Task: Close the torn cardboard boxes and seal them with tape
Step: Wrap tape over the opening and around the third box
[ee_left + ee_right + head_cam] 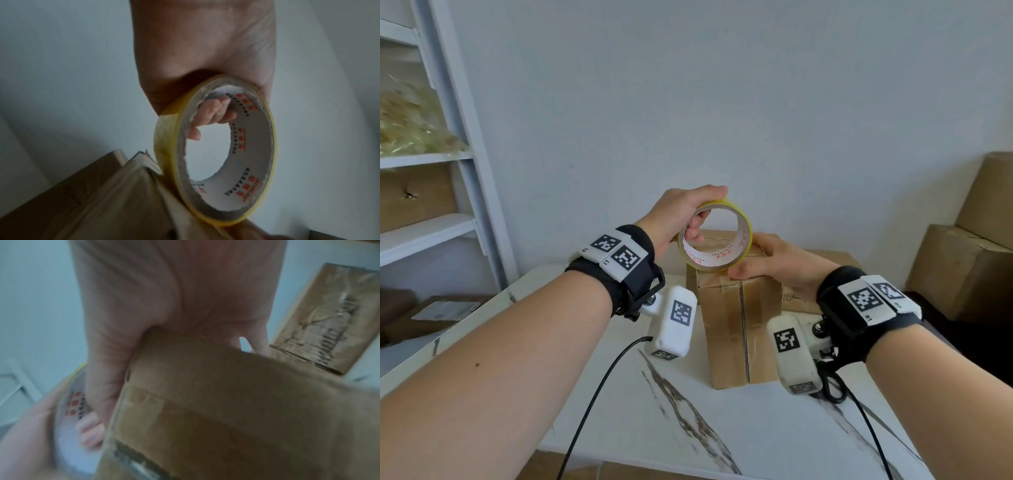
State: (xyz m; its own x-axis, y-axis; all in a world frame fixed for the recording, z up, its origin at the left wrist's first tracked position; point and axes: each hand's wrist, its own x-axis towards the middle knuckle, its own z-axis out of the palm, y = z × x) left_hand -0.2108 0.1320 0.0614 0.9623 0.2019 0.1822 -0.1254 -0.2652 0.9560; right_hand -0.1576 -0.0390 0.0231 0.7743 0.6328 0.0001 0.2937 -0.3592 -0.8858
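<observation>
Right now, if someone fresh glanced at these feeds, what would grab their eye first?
The yellow tape roll, held upright by the left hand with fingers hooked through its core, its lower rim at the top front edge of the small cardboard box on the marble table. The right hand rests on the box top beside the roll.

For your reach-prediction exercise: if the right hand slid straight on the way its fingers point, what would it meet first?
Probably the tape roll, held by the left hand. The right hand lies on the cardboard box, fingers pointing toward the roll; whether they already touch is unclear.
</observation>
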